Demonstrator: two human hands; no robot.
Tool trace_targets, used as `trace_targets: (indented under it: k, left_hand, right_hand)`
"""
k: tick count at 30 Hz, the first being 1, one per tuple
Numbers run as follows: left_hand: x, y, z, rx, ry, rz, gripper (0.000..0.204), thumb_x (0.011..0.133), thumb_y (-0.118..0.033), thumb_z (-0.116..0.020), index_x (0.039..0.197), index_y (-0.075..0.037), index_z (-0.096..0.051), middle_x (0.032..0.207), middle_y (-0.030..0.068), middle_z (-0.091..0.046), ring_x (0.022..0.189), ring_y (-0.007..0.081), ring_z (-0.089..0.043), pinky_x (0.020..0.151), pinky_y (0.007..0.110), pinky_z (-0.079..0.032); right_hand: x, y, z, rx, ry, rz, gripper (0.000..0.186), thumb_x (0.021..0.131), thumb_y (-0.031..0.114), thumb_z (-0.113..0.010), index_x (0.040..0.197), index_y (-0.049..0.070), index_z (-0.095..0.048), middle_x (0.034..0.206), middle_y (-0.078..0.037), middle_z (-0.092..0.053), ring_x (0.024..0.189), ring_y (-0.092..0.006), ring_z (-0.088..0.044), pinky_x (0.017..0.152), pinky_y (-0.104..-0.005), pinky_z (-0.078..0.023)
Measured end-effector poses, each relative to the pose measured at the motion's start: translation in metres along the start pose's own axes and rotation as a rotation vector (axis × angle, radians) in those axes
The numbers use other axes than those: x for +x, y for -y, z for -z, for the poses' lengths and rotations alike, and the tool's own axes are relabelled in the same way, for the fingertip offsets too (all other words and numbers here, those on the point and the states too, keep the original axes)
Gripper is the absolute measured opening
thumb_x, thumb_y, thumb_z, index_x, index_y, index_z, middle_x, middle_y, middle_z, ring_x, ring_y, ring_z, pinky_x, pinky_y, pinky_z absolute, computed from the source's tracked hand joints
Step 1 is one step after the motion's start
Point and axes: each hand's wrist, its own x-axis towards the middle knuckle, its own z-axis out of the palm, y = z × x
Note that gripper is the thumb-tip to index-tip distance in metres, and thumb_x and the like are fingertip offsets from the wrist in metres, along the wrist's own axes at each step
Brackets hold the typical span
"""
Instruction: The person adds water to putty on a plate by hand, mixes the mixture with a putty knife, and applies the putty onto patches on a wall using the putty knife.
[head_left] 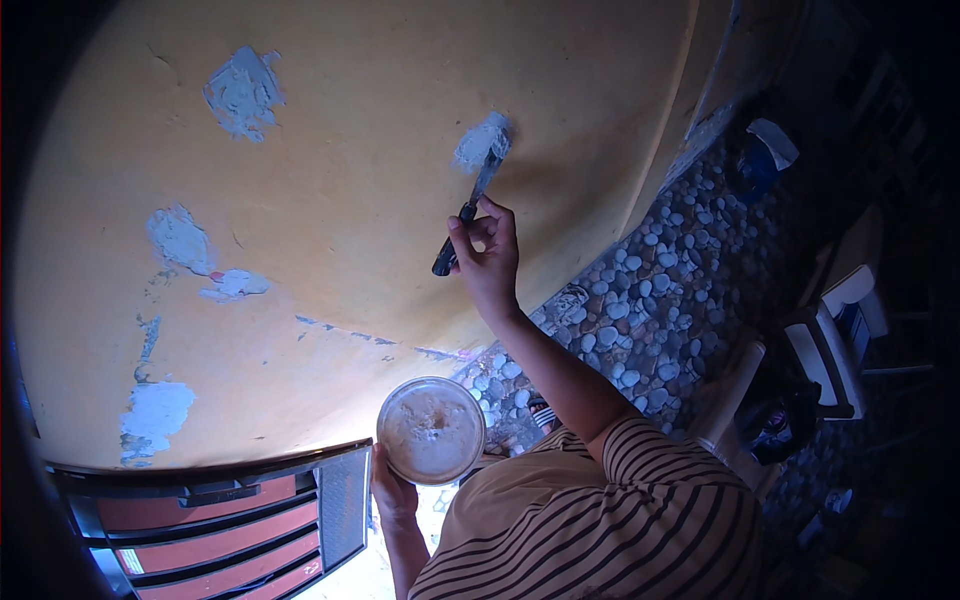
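Observation:
My right hand point(488, 262) is closed around the black handle of a putty knife point(456, 238), held out to the yellow-orange wall point(350, 160). The knife's blade meets a rough whitish patch of putty point(476, 143) on that wall. Lower down, near my body, my left hand point(393, 492) grips a round, shallow metal-looking bowl point(481, 424) by its left side. Pale residue and a small brownish lump show inside the bowl. Further left on the wall are more putty patches, one high up point(243, 93) and one midway point(180, 239).
At lower left, by the wall, stands a dark-framed drawer unit point(215, 520) with reddish fronts. Pebble-patterned flooring point(640, 300) runs along the wall's foot. Pale chairs point(830, 350) stand at the right, and a blue bucket-like container point(760, 170) is farther back.

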Motion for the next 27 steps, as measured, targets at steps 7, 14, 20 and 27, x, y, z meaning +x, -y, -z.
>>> trace_targets:
  k: [7, 14, 20, 27]
  left_hand:
    - [0.000, -0.002, -0.005, -0.163, -0.051, 0.082, 0.046, 0.105, -0.030, -0.041, 0.136, 0.003, -0.046, 0.135, 0.0162, -0.055, 0.127, 0.0238, -0.051, 0.111, 0.038, -0.037]
    - [0.004, -0.001, -0.004, -0.172, 0.016, 0.068, 0.047, 0.105, -0.031, -0.040, 0.135, 0.004, -0.046, 0.134, 0.0167, -0.055, 0.127, 0.0238, -0.050, 0.112, 0.038, -0.035]
    - [0.003, 0.001, -0.004, -0.177, -0.022, 0.086, 0.046, 0.105, -0.030, -0.039, 0.135, 0.004, -0.046, 0.134, 0.0172, -0.054, 0.127, 0.0241, -0.051, 0.111, 0.039, -0.036]
    - [0.002, 0.002, -0.004, -0.176, -0.051, 0.097, 0.045, 0.105, -0.029, -0.038, 0.135, 0.003, -0.046, 0.134, 0.0174, -0.054, 0.127, 0.0240, -0.051, 0.110, 0.038, -0.037]
  right_hand:
    - [0.005, -0.010, -0.004, -0.110, 0.017, -0.026, 0.046, 0.091, 0.015, -0.073, 0.127, -0.001, -0.048, 0.077, -0.003, -0.059, 0.071, -0.0105, -0.061, 0.061, -0.0253, -0.051]
    - [-0.029, -0.019, -0.014, -0.145, 0.095, 0.113, 0.045, 0.090, 0.012, -0.073, 0.125, 0.000, -0.046, 0.076, -0.003, -0.060, 0.073, -0.0117, -0.061, 0.070, -0.0272, -0.050]
    - [0.011, -0.021, -0.013, -0.078, -0.028, 0.072, 0.051, 0.091, 0.017, -0.073, 0.129, 0.002, -0.043, 0.081, -0.001, -0.053, 0.073, -0.0047, -0.056, 0.043, -0.0200, -0.050]
    - [-0.034, -0.018, -0.031, -0.147, 0.116, 0.046, 0.044, 0.091, 0.011, -0.072, 0.124, 0.000, -0.046, 0.075, -0.005, -0.059, 0.072, -0.0134, -0.062, 0.070, -0.0281, -0.050]
